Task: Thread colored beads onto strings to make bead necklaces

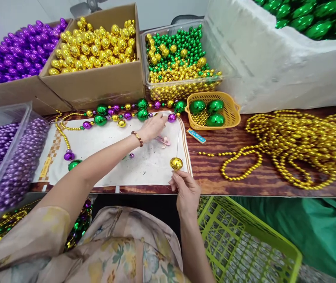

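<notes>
My right hand (187, 190) pinches a thin needle (178, 141) just under a large gold bead (176, 163); the needle stands up from the bead. My left hand (153, 127), with a beaded bracelet on its wrist, reaches over the far edge of the white cloth (112, 169). Its fingers are bent down and together beside a purple bead (172, 117) of the strung garland (142, 114); their tips are hidden. This garland of green, purple and gold beads lies in two rows along the cloth. A pink thing (164, 140), perhaps small snips, lies under the left hand.
A yellow basket (236, 114) holds green beads and small gold ones. Right of it lies a heap of gold bead strings (300, 145). Behind stand a cardboard box (97, 80) of gold beads, a clear bin (182, 82) and a white foam box (274, 74). A green crate (274, 239) sits below.
</notes>
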### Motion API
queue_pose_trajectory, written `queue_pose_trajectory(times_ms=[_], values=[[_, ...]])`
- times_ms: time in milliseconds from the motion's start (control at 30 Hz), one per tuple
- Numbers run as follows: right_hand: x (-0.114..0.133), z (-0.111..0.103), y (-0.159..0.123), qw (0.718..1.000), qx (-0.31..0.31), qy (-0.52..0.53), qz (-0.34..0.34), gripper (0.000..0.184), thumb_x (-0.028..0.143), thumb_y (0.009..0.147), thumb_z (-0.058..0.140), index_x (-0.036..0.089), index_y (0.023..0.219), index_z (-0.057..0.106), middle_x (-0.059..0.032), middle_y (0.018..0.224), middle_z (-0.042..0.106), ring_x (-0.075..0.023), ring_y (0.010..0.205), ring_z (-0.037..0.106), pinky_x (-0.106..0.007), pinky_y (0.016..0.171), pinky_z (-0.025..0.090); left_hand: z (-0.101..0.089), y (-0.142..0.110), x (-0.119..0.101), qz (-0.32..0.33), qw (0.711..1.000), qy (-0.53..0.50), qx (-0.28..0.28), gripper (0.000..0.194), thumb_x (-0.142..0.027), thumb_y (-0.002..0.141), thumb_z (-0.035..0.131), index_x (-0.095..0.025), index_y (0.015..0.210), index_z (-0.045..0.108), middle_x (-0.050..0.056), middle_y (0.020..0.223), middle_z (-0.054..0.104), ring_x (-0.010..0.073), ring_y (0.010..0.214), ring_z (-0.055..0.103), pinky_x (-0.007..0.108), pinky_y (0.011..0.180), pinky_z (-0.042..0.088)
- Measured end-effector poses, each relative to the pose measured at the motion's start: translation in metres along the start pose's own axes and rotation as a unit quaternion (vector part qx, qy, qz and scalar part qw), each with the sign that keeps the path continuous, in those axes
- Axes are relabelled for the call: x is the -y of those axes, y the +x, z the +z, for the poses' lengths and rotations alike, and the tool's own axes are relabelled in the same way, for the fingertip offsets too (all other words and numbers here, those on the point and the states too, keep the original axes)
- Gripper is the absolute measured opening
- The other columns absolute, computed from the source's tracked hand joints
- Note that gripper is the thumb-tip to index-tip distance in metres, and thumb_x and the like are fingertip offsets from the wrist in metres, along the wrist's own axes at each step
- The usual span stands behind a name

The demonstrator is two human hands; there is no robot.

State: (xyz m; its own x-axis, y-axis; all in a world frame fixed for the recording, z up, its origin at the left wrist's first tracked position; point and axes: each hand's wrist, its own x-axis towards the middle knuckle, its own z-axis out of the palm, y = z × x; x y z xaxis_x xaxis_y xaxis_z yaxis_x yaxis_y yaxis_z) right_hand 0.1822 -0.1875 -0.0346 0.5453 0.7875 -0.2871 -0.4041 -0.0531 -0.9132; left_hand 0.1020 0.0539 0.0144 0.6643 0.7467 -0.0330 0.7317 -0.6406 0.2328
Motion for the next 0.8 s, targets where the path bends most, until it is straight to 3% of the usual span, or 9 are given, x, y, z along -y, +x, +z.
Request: queue_pose_trajectory(times_ms=[133,267,333,367,433,500,567,667,800], values=[[0.001,0.004,-0.001,1.0,0.021,-0.014,-0.003,0.025,0.038,0.075,0.078,0.014,0.08,0.071,0.0006,0.057,0.062,-0.0085,0.046,0.049,-0.022,0.046,0.039,-0.014,-0.018,0.006,-0.047,0.972,-0.228,-0.042,0.013,-0.011,0.093,0.053,-0.013,0.101,0.063,0.01,0.105,0.066,0.0203,0.098,0.065,0.035,0.09,0.05],[0.001,0.005,-0.001,1.0,0.02,-0.02,-0.003,0.026,0.038,0.074,0.078,0.014,0.08,0.071,0.0004,0.057,0.062,-0.0086,0.046,0.049,-0.021,0.045,0.039,-0.023,-0.042,0.006,-0.14,0.822,-0.553,0.008,0.012,-0.017,0.095,0.052,-0.015,0.1,0.063,0.007,0.099,0.067,0.0109,0.073,0.066,0.027,0.071,0.054],[0.0,0.005,0.0,1.0,0.02,-0.022,-0.006,0.026,0.038,0.074,0.077,0.014,0.081,0.071,0.0002,0.058,0.062,-0.0086,0.047,0.05,-0.021,0.045,0.039,-0.022,-0.052,0.008,-0.153,0.782,-0.604,0.016,0.015,-0.022,0.097,0.051,-0.016,0.1,0.064,0.007,0.099,0.068,0.0101,0.071,0.066,0.026,0.069,0.053],[-0.001,0.005,0.0,0.999,0.022,-0.026,-0.008,0.026,0.038,0.074,0.077,0.014,0.081,0.072,0.0002,0.058,0.062,-0.0087,0.047,0.05,-0.021,0.045,0.039,-0.021,-0.055,0.01,-0.155,0.791,-0.592,0.013,0.015,-0.023,0.097,0.051,-0.015,0.099,0.064,0.007,0.096,0.068,0.0105,0.071,0.066,0.026,0.068,0.053],[-0.002,0.006,0.0,0.999,0.027,-0.038,-0.011,0.026,0.039,0.075,0.077,0.014,0.081,0.072,0.0001,0.058,0.062,-0.009,0.047,0.05,-0.021,0.044,0.04,-0.016,-0.056,0.016,-0.145,0.858,-0.492,-0.007,0.013,-0.021,0.095,0.054,-0.015,0.095,0.065,0.007,0.092,0.069,0.0127,0.073,0.066,0.027,0.068,0.052],[-0.003,0.007,0.0,0.998,0.03,-0.045,-0.011,0.027,0.039,0.074,0.077,0.014,0.08,0.071,0.0002,0.057,0.061,-0.0091,0.047,0.05,-0.021,0.044,0.04,-0.013,-0.053,0.021,-0.112,0.943,-0.313,-0.026,0.01,-0.018,0.092,0.056,-0.015,0.095,0.065,0.008,0.096,0.069,0.017,0.085,0.066,0.029,0.076,0.051],[-0.003,0.008,0.0,0.998,0.031,-0.046,-0.008,0.027,0.04,0.073,0.078,0.014,0.079,0.071,0.0006,0.057,0.06,-0.0094,0.046,0.05,-0.021,0.043,0.04,-0.011,-0.047,0.024,-0.076,0.989,-0.123,-0.017,0.014,-0.016,0.093,0.054,-0.015,0.101,0.066,0.011,0.109,0.068,0.0221,0.099,0.065,0.033,0.083,0.05],[-0.003,0.009,-0.001,0.998,0.032,-0.047,-0.004,0.029,0.041,0.073,0.078,0.014,0.079,0.07,0.0005,0.057,0.061,-0.0099,0.047,0.051,-0.021,0.043,0.041,-0.011,-0.038,0.022,-0.03,0.997,0.057,0.034,0.026,-0.011,0.096,0.044,-0.013,0.112,0.065,0.016,0.12,0.064,0.0271,0.106,0.065,0.036,0.082,0.049],[-0.003,0.007,-0.001,0.998,0.036,-0.048,-0.005,0.03,0.043,0.074,0.078,0.014,0.079,0.07,0.0007,0.054,0.06,-0.0098,0.044,0.05,-0.021,0.043,0.041,-0.011,-0.032,0.015,0.017,0.987,0.146,0.057,0.034,-0.007,0.097,0.037,-0.012,0.115,0.065,0.018,0.123,0.062,0.028,0.106,0.065,0.036,0.078,0.049]])
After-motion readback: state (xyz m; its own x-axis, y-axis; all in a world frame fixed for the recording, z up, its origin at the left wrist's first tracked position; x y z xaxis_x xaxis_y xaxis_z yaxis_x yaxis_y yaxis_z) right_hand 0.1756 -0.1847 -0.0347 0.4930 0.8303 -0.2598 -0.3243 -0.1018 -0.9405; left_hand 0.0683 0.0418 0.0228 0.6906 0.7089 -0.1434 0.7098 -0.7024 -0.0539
